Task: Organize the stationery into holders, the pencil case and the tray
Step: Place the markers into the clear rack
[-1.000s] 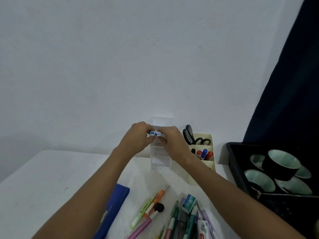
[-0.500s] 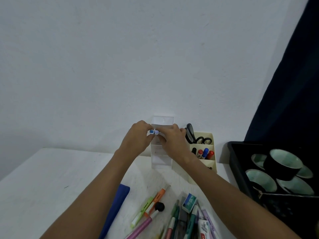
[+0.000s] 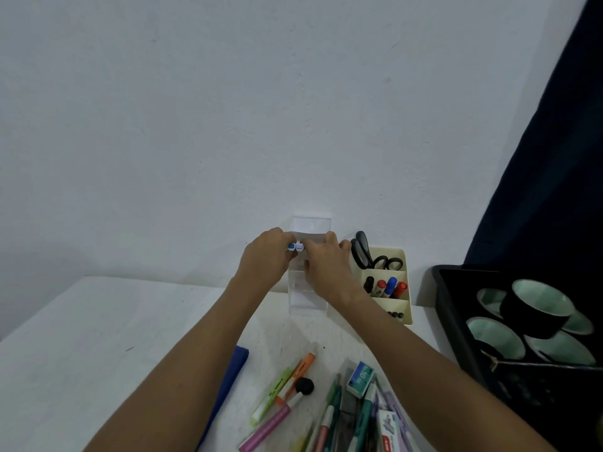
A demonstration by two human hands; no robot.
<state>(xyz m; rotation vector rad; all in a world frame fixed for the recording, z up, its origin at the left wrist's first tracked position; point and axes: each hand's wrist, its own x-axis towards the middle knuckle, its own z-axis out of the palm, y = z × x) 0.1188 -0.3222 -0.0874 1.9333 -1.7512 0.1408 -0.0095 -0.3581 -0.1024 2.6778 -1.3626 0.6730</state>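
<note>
From the head camera, both hands meet over the clear acrylic holder standing against the wall: the left hand curls its fingers round two markers, whose blue and white end caps show side by side just above the holder's upper tier, while the right hand has its fingers bent over the holder's front, apparently steadying the markers or the holder; which one it grips cannot be told. To do this step well, I judge the markers should be lined up with one compartment and lowered upright together, the holder braced so it does not tip. The beige organiser beside it already holds scissors and markers. Loose pens, highlighters and a blue pencil case still wait on the table.
</note>
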